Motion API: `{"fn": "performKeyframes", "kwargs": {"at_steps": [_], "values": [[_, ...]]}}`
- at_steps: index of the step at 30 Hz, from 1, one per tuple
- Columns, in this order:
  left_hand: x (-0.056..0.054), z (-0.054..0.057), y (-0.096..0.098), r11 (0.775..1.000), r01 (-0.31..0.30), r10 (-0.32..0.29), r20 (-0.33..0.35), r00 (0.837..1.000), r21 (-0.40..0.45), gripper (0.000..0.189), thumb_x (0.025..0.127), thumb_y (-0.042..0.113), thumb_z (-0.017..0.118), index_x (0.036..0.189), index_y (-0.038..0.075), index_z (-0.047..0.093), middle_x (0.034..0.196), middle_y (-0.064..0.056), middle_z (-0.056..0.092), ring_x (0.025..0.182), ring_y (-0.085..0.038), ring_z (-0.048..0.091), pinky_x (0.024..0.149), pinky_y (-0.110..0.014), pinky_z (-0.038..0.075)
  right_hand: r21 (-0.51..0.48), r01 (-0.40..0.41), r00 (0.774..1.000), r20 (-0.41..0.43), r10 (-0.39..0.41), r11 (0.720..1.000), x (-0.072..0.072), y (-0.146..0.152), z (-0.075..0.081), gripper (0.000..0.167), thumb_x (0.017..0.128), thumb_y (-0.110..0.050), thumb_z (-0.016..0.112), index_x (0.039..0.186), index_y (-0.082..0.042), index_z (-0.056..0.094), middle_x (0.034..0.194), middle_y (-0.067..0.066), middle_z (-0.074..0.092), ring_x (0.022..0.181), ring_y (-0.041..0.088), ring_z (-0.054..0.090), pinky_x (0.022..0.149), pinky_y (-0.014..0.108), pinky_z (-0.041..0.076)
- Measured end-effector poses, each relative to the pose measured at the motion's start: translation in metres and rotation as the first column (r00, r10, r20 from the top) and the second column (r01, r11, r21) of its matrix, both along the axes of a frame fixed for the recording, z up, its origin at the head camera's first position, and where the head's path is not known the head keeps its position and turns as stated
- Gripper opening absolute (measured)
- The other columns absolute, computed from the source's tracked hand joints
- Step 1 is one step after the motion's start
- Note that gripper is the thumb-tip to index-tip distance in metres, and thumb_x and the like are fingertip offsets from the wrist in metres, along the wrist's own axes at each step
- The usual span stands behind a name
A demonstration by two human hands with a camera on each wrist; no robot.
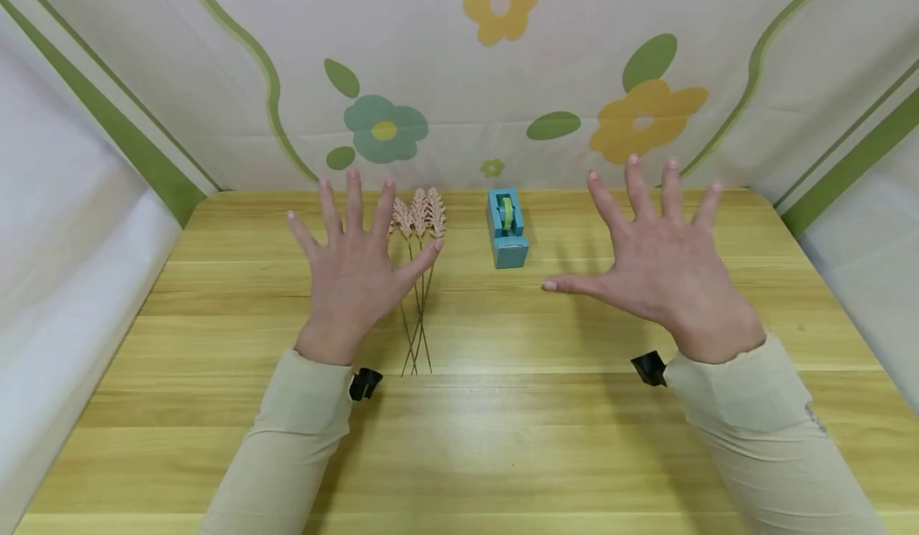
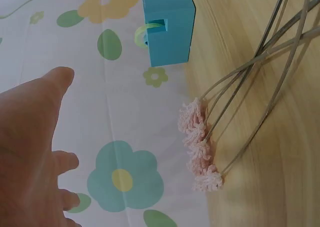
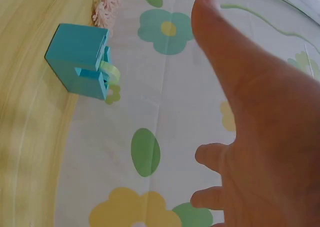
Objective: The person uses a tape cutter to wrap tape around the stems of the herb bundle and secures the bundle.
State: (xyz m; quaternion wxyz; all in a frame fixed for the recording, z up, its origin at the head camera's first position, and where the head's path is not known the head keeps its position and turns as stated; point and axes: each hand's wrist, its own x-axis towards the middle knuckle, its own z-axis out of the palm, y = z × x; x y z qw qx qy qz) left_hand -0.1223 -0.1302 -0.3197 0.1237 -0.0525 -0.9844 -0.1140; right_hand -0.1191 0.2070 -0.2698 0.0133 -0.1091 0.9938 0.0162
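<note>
Both hands hover above the table with fingers spread wide, holding nothing. My left hand (image 1: 352,276) is nearest to several pink flower stems (image 1: 420,216), partly covering them in the head view. Their thin stalks cross one another on the wood, and the fluffy pink heads (image 2: 200,147) show in the left wrist view. To the right of the flowers stands a blue tape dispenser (image 1: 508,249) with a roll of yellow-green tape (image 1: 506,213) in it. My right hand (image 1: 664,268) is to the right of the dispenser (image 3: 77,57), apart from it.
A light wooden table (image 1: 474,455) lies under everything. Behind its far edge hangs a white cloth (image 1: 445,57) printed with flowers and leaves, and more cloth hangs at both sides. Each sleeve cuff has a small black device (image 1: 364,383) beside it.
</note>
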Motion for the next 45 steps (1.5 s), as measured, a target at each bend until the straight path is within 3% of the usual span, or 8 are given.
{"fn": "performKeyframes", "kwargs": {"at_steps": [7,11,14,19,25,33,38,45], "values": [[-0.007,-0.012,0.016,0.974,0.174,-0.168,-0.053,0.984,0.148,0.09,0.101,0.067,0.063,0.167,0.01,0.037,0.176,-0.024,0.025,0.163,-0.048,0.025,0.127,-0.075,0.022,-0.192,-0.153,0.988,-0.04,0.148,0.969,-0.009,-0.005,-0.01,0.094,0.093,-0.062,0.077,0.165,-0.012,0.043,0.17,0.023,0.037,0.156,0.05,0.035,0.121,0.072,0.033],[-0.012,-0.026,0.039,0.912,0.28,-0.273,-0.067,0.96,0.299,0.081,0.101,0.049,0.075,0.16,0.003,0.046,0.167,-0.023,0.044,0.155,-0.043,0.044,0.127,-0.06,0.036,-0.378,-0.153,0.988,-0.088,0.129,0.913,-0.022,-0.014,-0.031,0.062,0.1,-0.043,0.077,0.146,-0.005,0.064,0.146,0.02,0.064,0.135,0.043,0.059,0.105,0.063,0.052],[-0.017,-0.036,0.056,0.852,0.303,-0.326,-0.02,0.945,0.427,0.07,0.1,0.039,0.078,0.156,0.005,0.053,0.162,-0.018,0.054,0.151,-0.037,0.052,0.124,-0.051,0.044,-0.548,-0.11,0.994,-0.066,0.088,0.829,-0.032,-0.021,-0.049,0.042,0.102,-0.034,0.076,0.132,-0.003,0.073,0.128,0.018,0.073,0.118,0.037,0.068,0.093,0.054,0.058],[-0.029,-0.05,0.073,0.739,0.263,-0.361,0.035,0.932,0.62,0.058,0.098,0.026,0.083,0.15,0.011,0.064,0.155,-0.011,0.063,0.142,-0.032,0.063,0.112,-0.047,0.056,-0.723,0.05,0.997,0.073,0.004,0.689,-0.041,-0.032,-0.076,0.029,0.105,-0.032,0.073,0.121,-0.009,0.079,0.117,0.011,0.076,0.104,0.028,0.067,0.081,0.037,0.054],[-0.04,-0.058,0.081,0.655,0.167,-0.33,0.079,0.941,0.737,0.055,0.096,0.015,0.084,0.148,0.015,0.067,0.156,-0.013,0.061,0.135,-0.038,0.067,0.106,-0.047,0.059,-0.806,0.205,0.977,0.199,-0.072,0.555,-0.048,-0.044,-0.089,0.034,0.105,-0.039,0.072,0.124,-0.012,0.08,0.114,0.011,0.076,0.101,0.025,0.066,0.075,0.03,0.054],[-0.049,-0.068,0.09,0.611,0.113,-0.325,0.118,0.938,0.783,0.055,0.094,0.01,0.084,0.146,0.018,0.068,0.155,-0.013,0.062,0.14,-0.034,0.064,0.115,-0.044,0.053,-0.847,0.36,0.932,0.314,-0.179,0.391,-0.049,-0.056,-0.099,0.033,0.103,-0.037,0.075,0.12,-0.01,0.08,0.106,0.004,0.069,0.091,0.019,0.059,0.069,0.024,0.05],[-0.051,-0.069,0.09,0.566,0.095,-0.348,0.133,0.928,0.819,0.056,0.095,0.004,0.081,0.148,0.015,0.066,0.157,-0.014,0.06,0.141,-0.033,0.064,0.113,-0.041,0.054,-0.867,0.366,0.928,0.316,-0.196,0.338,-0.048,-0.062,-0.103,0.032,0.102,-0.035,0.077,0.119,-0.007,0.079,0.101,0.001,0.066,0.089,0.018,0.057,0.067,0.022,0.047],[-0.053,-0.07,0.085,0.518,0.065,-0.358,0.147,0.922,0.853,0.055,0.095,0.002,0.08,0.147,0.014,0.067,0.159,-0.012,0.059,0.14,-0.03,0.065,0.109,-0.036,0.057,-0.862,0.397,0.917,0.357,-0.18,0.315,-0.049,-0.069,-0.107,0.032,0.103,-0.035,0.076,0.119,-0.007,0.078,0.1,0.002,0.065,0.088,0.018,0.055,0.065,0.023,0.045]]}}
